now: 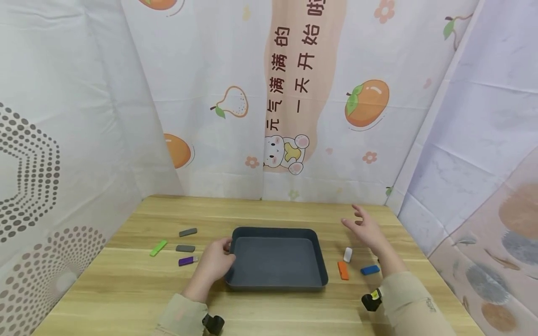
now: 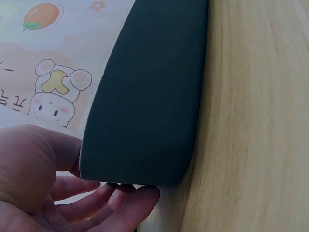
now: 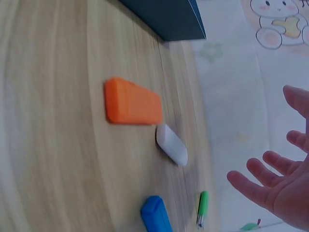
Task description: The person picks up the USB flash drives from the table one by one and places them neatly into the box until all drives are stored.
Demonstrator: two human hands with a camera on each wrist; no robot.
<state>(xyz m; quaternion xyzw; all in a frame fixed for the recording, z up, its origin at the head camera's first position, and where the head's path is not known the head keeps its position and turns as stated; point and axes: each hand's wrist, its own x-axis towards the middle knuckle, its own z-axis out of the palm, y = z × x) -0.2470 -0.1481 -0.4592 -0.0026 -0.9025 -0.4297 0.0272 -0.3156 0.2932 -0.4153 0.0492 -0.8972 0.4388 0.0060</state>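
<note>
A dark grey rectangular tray (image 1: 277, 261) sits on the wooden table. My left hand (image 1: 216, 258) grips its left side, thumb over the rim and fingers along the outside; in the left wrist view the fingers (image 2: 130, 208) curl by the tray's corner. To the right, my right hand (image 1: 366, 228) hovers over the table with fingers spread, holding nothing. Nearest to it lie a white USB stick (image 1: 347, 255), an orange USB stick (image 1: 343, 270) and a blue USB stick (image 1: 370, 270). The right wrist view also shows a green USB stick (image 3: 203, 203), hidden by the forearm in the head view.
Left of the tray lie a purple USB stick (image 1: 187, 261) with its metal plug showing, a light green stick (image 1: 158, 248) and two grey sticks, one nearer (image 1: 185, 248) and one farther (image 1: 187, 232). Printed curtains (image 1: 201, 154) enclose the table's back and sides.
</note>
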